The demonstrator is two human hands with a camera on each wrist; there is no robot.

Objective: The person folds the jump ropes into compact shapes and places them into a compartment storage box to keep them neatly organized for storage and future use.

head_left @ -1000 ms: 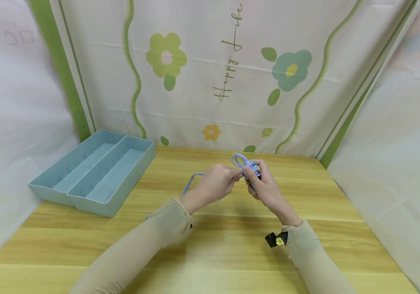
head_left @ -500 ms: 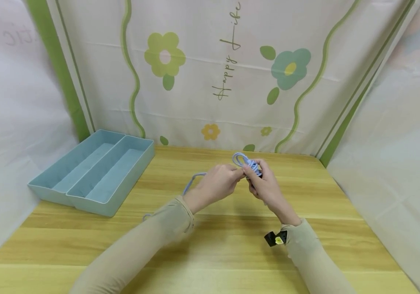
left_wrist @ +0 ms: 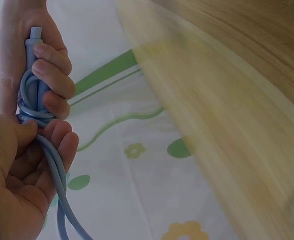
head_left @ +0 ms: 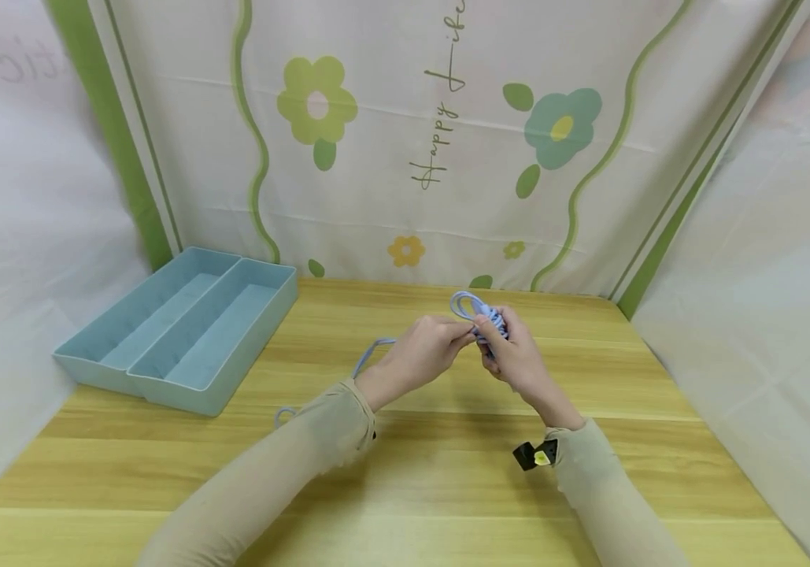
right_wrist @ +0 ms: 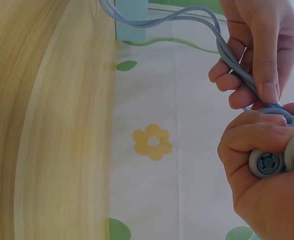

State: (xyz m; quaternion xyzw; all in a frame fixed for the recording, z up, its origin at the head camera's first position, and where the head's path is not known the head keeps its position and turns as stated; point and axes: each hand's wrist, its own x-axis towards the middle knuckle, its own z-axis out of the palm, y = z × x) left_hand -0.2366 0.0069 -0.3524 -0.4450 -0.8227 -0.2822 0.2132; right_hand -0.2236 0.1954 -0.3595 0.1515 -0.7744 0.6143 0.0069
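Curling round two blue handles [right_wrist: 268, 162], right hand [head_left: 523, 366] holds bundle [head_left: 493, 316] up above wooden table [head_left: 447, 488], fingers wrapped close. Left hand [head_left: 419, 350] nearly closed too, thumb and fingers pinching blue cord [left_wrist: 59, 182] right beside it. Right fingers hide much of handles; one round end cut off at edge of right wrist view. Stretch of cord lost behind left sleeve [head_left: 270, 472], small curl peeking out. Cord smooth, wound snug round handles, loops poking past right thumb. Two-compartment blue tray [head_left: 245, 354] stands well apart, on person's left.

Beige sleeves [head_left: 284, 465] accompany a black wrist device [head_left: 539, 457].
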